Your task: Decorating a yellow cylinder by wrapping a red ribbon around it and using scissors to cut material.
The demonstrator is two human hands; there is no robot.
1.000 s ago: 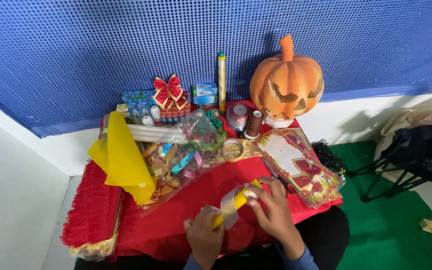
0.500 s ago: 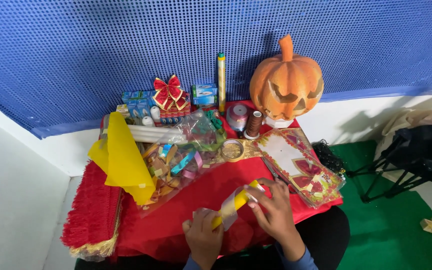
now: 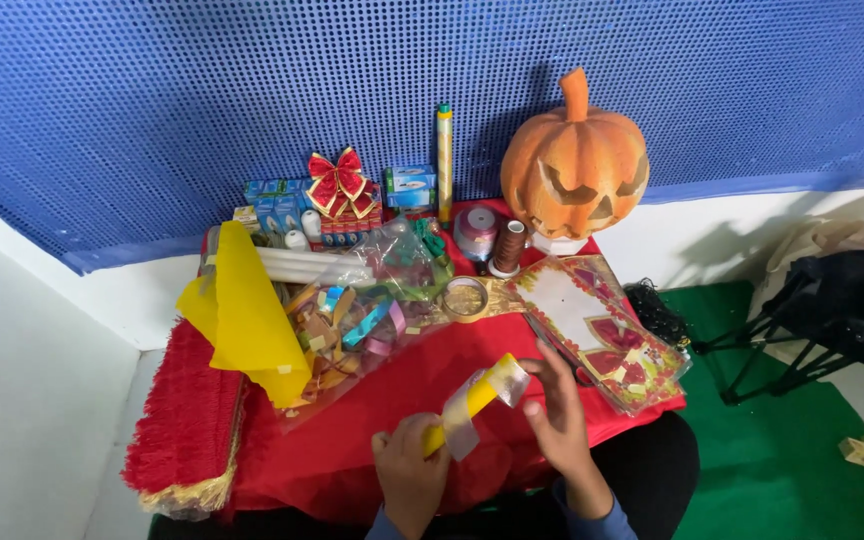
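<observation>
**Craft table, one ribbon in hand: stock as we find it**

One blue perforated backdrop [image 3: 202,90]. One red tablecloth [image 3: 392,390] over the table, with one red fringed trim [image 3: 184,425] hanging at its left end. One carved orange pumpkin [image 3: 574,165] at the back right. One yellow paper sheet [image 3: 247,315], folded, left of centre. One clear bag of mixed ribbon offcuts [image 3: 362,320]; the pieces are too jumbled for us to count. One flat poinsettia-printed packet [image 3: 597,335] at the right. One upright yellow tube [image 3: 444,160]. One red and gold bow [image 3: 337,180]. Two spools [image 3: 492,240] beside the pumpkin. One roll of tape [image 3: 465,298].

In hand: one yellow ribbon strip [image 3: 477,405], held just above the cloth near the front edge. Our left hand [image 3: 410,475] is clenched around its lower end; our right hand [image 3: 557,420] pinches the upper end between its fingertips.

Risk, as we judge it: the strip looks stiff and glossy, so a loose pinch could let it spring free or crease. An elbow could also nudge the packet, which overhangs the table corner.
</observation>
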